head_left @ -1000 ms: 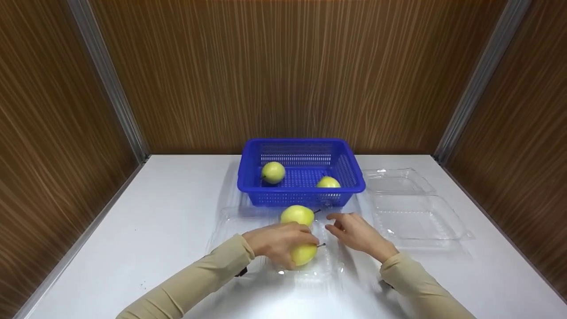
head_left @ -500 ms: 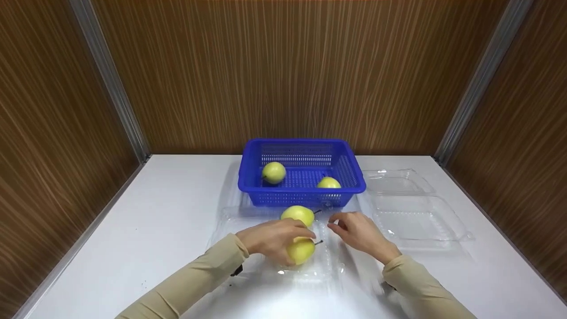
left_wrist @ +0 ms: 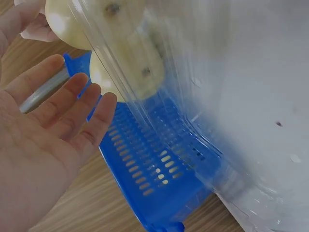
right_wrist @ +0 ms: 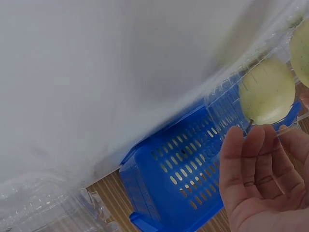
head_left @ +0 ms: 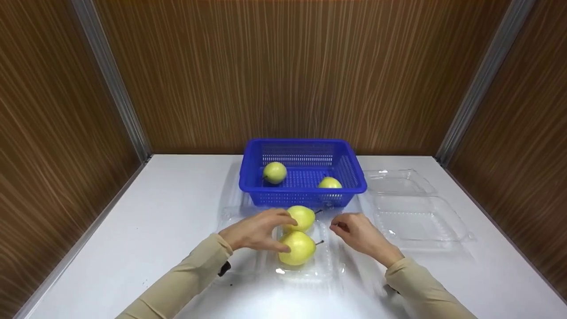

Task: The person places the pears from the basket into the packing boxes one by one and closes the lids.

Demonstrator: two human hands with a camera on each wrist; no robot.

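Observation:
Two yellow pears lie in a clear plastic clamshell box [head_left: 325, 266]: a front pear [head_left: 299, 249] and a rear pear [head_left: 303, 217], both with stems pointing right. My left hand [head_left: 261, 230] is at their left, fingers spread and relaxed; thumb and fingertips overlap the pears in the head view. In the left wrist view its fingers [left_wrist: 99, 113] look extended, with nothing in the palm. My right hand [head_left: 361, 235] hovers by the box's right edge, fingers loosely bent. The right wrist view has its fingertips [right_wrist: 233, 140] right at the box wall, below a pear [right_wrist: 268, 92].
Behind the box stands a blue slotted basket [head_left: 305, 189] containing a left pear [head_left: 274, 173] and a right pear [head_left: 330, 182]. Another clear clamshell box [head_left: 416, 221] lies unfolded at the right. Wood-patterned panels [head_left: 283, 75] enclose the white table [head_left: 177, 199].
My left hand has loosened from the front pear and drawn back left, exposing more of it. That pear has shifted slightly left. The right hand's fingers have bent a little more.

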